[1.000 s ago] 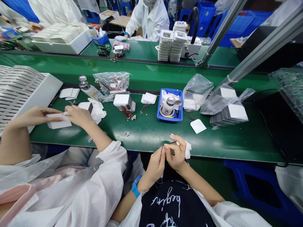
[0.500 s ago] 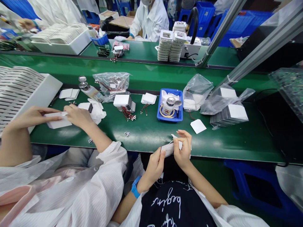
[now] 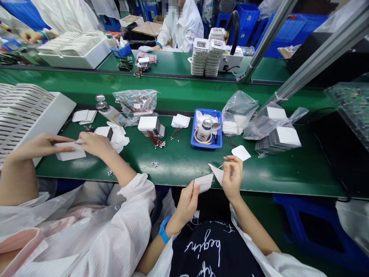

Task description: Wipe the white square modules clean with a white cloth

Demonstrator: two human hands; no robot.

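My left hand (image 3: 188, 200) pinches a small white square panel (image 3: 204, 181) by its lower left corner, just above the near edge of the green table (image 3: 184, 161). My right hand (image 3: 233, 177) pinches a thin white film (image 3: 217, 172) that is partly lifted off the panel's right side. A loose white square (image 3: 241, 152) lies on the table just beyond my right hand. A blue band sits on my left wrist.
A blue tray (image 3: 194, 140) with a small bottle stands at centre. Plastic bags with white squares (image 3: 276, 132) lie to the right; wired parts (image 3: 154, 129) lie to the left. A co-worker's hands (image 3: 86, 143) hold a white panel at left. A white bin (image 3: 34, 115) holds stacked panels.
My hands have moved apart: the right hand has gone up and right, drawing the film off the panel. The left hand still holds the panel. The co-worker's hands have barely shifted.
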